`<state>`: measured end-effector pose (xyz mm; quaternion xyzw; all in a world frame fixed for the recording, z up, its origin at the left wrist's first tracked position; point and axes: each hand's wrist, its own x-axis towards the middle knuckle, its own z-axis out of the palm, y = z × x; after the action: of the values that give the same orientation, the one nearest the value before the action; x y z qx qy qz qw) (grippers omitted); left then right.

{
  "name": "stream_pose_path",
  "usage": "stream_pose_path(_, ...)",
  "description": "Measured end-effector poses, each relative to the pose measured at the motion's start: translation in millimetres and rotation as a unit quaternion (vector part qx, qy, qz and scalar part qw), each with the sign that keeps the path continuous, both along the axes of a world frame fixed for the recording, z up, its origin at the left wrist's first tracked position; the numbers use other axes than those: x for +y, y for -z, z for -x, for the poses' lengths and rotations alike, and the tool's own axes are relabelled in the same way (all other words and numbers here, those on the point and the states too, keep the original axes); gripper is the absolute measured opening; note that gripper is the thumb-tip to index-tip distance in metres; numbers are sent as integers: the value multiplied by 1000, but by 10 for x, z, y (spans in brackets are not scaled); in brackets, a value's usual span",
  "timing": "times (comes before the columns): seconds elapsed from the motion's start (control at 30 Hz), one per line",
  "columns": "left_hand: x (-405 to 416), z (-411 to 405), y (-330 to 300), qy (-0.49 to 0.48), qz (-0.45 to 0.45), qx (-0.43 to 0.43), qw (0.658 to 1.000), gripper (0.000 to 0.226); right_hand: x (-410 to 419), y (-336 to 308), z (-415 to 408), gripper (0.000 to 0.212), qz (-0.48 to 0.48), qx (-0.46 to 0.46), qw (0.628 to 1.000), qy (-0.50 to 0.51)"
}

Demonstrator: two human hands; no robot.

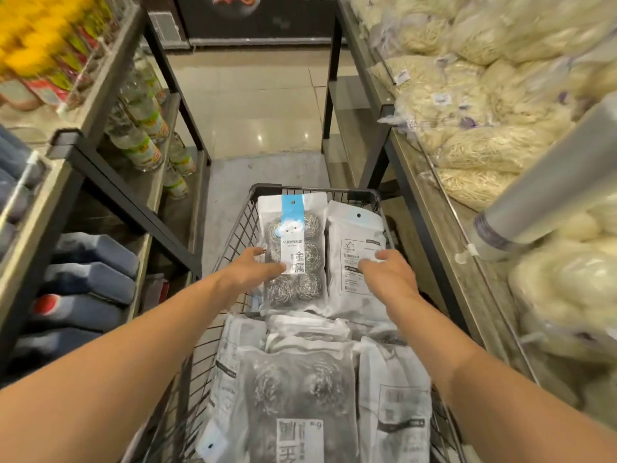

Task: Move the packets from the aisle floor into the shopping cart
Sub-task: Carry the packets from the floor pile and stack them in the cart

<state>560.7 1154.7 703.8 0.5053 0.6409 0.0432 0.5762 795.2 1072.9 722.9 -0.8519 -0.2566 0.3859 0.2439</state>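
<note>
Shopping cart (233,242), black wire, standing in the aisle between two shelving units.

Near end of the cart: several packets lying flat and overlapping, among them a clear-fronted packet of steel scourers (297,396) and a white packet with its printed back up (397,406).

Middle: both forearms are reaching in from the near edge. The left hand (248,267) is resting on the lower left edge of a scourer packet with a blue header strip (292,248), fingers extended rather than curled round it. The right hand (389,270) is hovering over or touching a white back-facing packet (355,255), fingers spread and relaxed; contact cannot be told.

Far end: these two packets are lying side by side, tops against the cart's far rim, the blue-strip one at the left.

Beyond, left shelving: dark blue jugs (90,272) on the low shelf, clear bottles (140,128) above. Right shelving: bagged pale noodles (467,105) and a roll of plastic film (547,195).
</note>
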Motion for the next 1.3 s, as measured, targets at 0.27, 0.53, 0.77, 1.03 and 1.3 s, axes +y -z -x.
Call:
stream_pose_path(0.27,-731,584,-714,-28,-84,-86,992,30,-740,-1008,301,12,-153,97,982,-60)
stream_pose_path(0.53,-2033,1290,-1502,-35,-216,-88,972,12,-2106,-1747,802,15,-210,184,960,16)
stream_pose_path(0.77,-2796,1827,-1769,66,-249,-42,965,15,-2868,-1976,1261,16,-214,163,963,24)
stream_pose_path(1.03,-3488,2189,-1833,21,-283,-20,959,12,-3208,-1974,1498,15,-229,157,961,-15)
stream_pose_path(1.3,-4340,2308,-1886,-173,-294,15,940,12,-3170,-1979,1539,31,-221,244,933,-146)
